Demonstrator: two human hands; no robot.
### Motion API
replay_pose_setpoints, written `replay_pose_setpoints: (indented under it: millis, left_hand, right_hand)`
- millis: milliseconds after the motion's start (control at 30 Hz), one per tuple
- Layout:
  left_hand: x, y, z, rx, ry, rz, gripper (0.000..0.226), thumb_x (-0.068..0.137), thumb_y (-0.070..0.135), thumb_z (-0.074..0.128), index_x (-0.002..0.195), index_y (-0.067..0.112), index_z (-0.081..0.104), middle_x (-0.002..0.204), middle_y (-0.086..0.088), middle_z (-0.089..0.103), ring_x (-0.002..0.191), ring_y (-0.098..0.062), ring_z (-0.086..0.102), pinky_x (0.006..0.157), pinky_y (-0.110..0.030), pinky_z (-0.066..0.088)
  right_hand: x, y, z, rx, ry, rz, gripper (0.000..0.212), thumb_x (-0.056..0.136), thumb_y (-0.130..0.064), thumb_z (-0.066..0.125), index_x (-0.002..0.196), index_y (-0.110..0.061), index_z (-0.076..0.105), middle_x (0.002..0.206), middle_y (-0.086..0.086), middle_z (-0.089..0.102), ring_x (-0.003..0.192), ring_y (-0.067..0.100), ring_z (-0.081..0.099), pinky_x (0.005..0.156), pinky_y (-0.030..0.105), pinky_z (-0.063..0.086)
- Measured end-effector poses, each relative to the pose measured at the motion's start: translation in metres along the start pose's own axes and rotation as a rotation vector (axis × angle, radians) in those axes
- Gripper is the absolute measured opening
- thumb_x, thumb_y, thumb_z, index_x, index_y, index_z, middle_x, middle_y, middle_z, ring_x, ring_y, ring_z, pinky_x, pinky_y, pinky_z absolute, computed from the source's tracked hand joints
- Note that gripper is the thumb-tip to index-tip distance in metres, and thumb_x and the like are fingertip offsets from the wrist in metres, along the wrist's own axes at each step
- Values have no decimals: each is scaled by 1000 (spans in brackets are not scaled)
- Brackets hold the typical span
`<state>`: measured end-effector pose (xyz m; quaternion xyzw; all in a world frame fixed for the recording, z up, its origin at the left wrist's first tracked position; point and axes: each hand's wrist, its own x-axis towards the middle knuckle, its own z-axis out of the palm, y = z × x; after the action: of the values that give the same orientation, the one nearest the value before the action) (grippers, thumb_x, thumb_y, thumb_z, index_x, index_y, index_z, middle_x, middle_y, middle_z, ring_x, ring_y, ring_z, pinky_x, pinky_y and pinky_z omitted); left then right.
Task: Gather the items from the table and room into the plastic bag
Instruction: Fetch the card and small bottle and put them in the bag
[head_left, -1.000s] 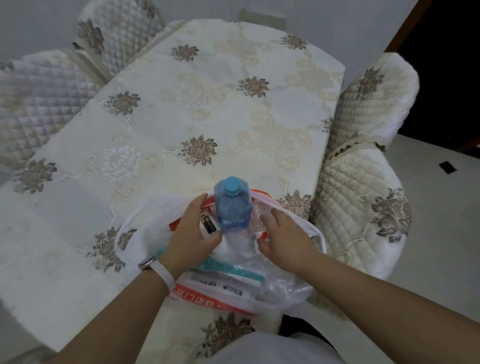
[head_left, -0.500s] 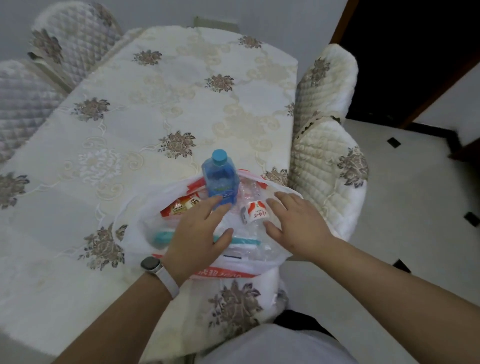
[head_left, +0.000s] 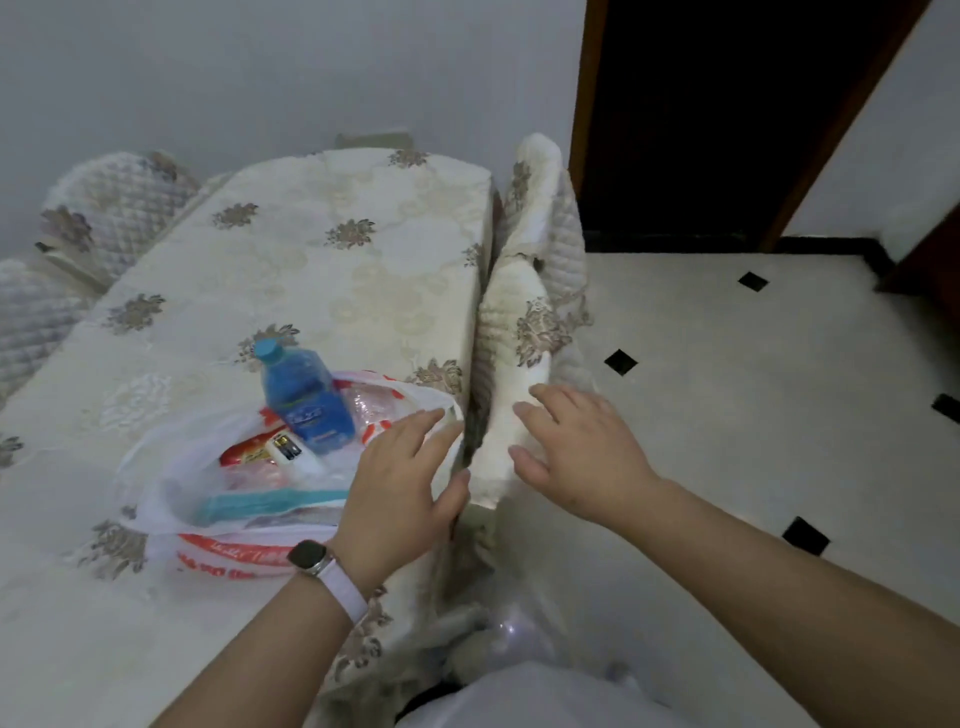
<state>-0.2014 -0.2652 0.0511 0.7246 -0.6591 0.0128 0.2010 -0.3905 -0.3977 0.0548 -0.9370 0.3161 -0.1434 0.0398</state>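
A white plastic bag (head_left: 156, 467) with red print lies open on the table near its right edge. A blue water bottle (head_left: 306, 400) stands in it, beside a battery pack (head_left: 285, 449), a red packet (head_left: 249, 457) and a teal-striped item (head_left: 260, 504). My left hand (head_left: 400, 483), with a watch on the wrist, hovers with straight fingers over the bag's right rim and holds nothing. My right hand (head_left: 576, 457) is spread open off the table, in front of the near chair, and is empty.
The table (head_left: 311, 260) wears a cream floral cloth. Quilted chairs stand on the right (head_left: 530, 322) and at the far left (head_left: 109, 208). White floor tiles with black diamonds (head_left: 753, 389) spread to the right, with a dark doorway (head_left: 717, 114) behind.
The view has swung right toward the floor and doorway. Both hands have left the bag's contents; the right hand has moved off the table's edge, the left to the bag's right rim.
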Motion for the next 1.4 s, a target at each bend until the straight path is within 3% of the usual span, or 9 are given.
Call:
replay_pose_setpoints:
  millis: [200, 333, 533, 733, 1100, 1233, 1400]
  left_hand:
    - [48, 106, 28, 23, 0, 79, 48, 86, 37, 59, 126, 12, 63, 130, -12, 60, 117, -32, 55, 95, -42, 44]
    - [79, 155, 44, 41, -30, 182, 46, 85, 35, 63, 126, 13, 62, 129, -10, 59, 116, -32, 56, 95, -44, 46]
    - [135, 201, 72, 78, -88, 306, 46, 88, 41, 56, 127, 16, 61, 133, -10, 58, 119, -32, 55, 98, -43, 42]
    - [204, 228, 119, 12, -17, 421, 45, 87, 40, 55, 121, 13, 65, 127, -13, 61, 114, -35, 58, 93, -45, 46]
    - [383, 205, 204, -86, -38, 393, 45, 85, 39, 60, 124, 16, 62, 129, -9, 61, 120, -32, 55, 96, -41, 37]
    - [457, 182, 216, -138, -17, 393, 43, 86, 37, 60, 121, 13, 65, 127, -11, 62, 119, -33, 56, 98, -46, 45]
    - [528, 164, 224, -105, -63, 401, 45, 88, 37, 59, 126, 13, 62, 134, -13, 58, 126, -34, 52, 102, -49, 44]
  right_hand:
    - [-58, 100, -42, -24, 49, 28, 46, 83, -47, 51, 107, -12, 67, 110, 12, 64, 100, 34, 60, 83, 43, 49]
    - [-90, 152, -65, -59, 94, 97, 47, 83, -50, 51, 111, -15, 67, 118, 13, 64, 105, 33, 60, 88, 43, 48]
    - [-114, 211, -81, -109, 117, 216, 49, 83, -49, 50, 112, -14, 68, 120, 12, 64, 107, 33, 59, 90, 43, 45]
    - [-112, 268, -84, -144, 112, 297, 49, 84, -48, 50, 116, -14, 67, 122, 12, 64, 110, 33, 59, 93, 43, 45]
    - [22, 399, -67, -212, -43, 351, 51, 87, -49, 46, 119, -14, 66, 124, 11, 63, 111, 31, 59, 93, 43, 47]
    - [91, 437, -72, -254, -7, 336, 49, 88, -47, 46, 118, -14, 67, 123, 11, 64, 110, 30, 60, 93, 41, 46]
    - [151, 480, -70, -236, 26, 362, 50, 88, -47, 45, 118, -14, 67, 123, 10, 64, 111, 29, 59, 94, 40, 44]
